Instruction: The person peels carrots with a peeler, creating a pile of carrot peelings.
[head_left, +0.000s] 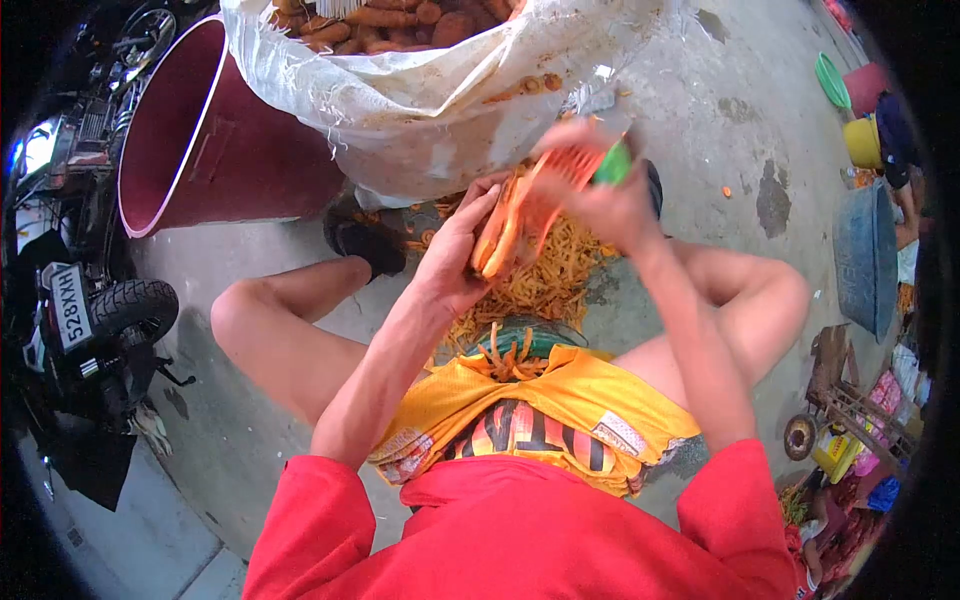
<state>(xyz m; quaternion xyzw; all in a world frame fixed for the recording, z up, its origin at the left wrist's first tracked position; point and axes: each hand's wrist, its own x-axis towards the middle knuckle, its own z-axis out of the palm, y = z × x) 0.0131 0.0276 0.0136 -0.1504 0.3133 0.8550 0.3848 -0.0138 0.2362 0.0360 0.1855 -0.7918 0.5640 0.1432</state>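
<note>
My left hand (455, 250) is closed around a long orange carrot (500, 235), which tilts away from me above the floor. Smeared by motion, my right hand (610, 205) grips a peeler (612, 165) with a green part and a red slotted part, close against the carrot's right side. Under both hands a heap of orange peelings (540, 295) covers the ground between my bent legs. More strips hang over a green rim (530, 342) at my lap. The peeler's edge is too blurred to make out.
A big white sack (430, 120) of carrots (400, 25) stands ahead. Left of it a maroon tub (250, 170) lies tipped, with a motorcycle (120, 310) beyond. On the right are a blue basin (865, 260), a wooden cart (860, 390) and another person's arm (908, 210).
</note>
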